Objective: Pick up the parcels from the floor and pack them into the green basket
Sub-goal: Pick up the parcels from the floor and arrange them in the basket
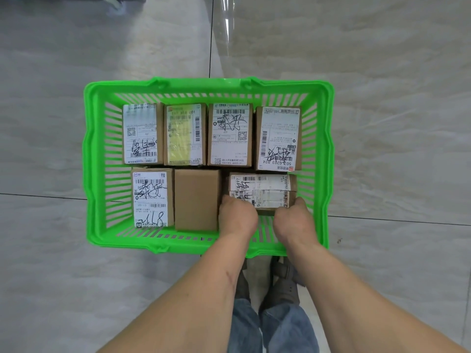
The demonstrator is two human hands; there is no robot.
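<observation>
Left hand (238,215) and right hand (293,216) both gripping labelled parcel (262,191), fingers curled over its near edge, holding it in green basket's (94,174) near-right corner. Six other parcels lying flat inside: four lining far wall, labelled one (150,198) in near-left corner, plain brown one (196,200) beside it. Basket sitting on tiled floor (382,98).

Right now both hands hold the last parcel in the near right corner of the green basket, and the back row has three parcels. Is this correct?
Not quite. The back row has four parcels, not three, as the head view shows. The rest holds: the left hand and right hand hold the last parcel in the near right corner of the green basket.
</observation>
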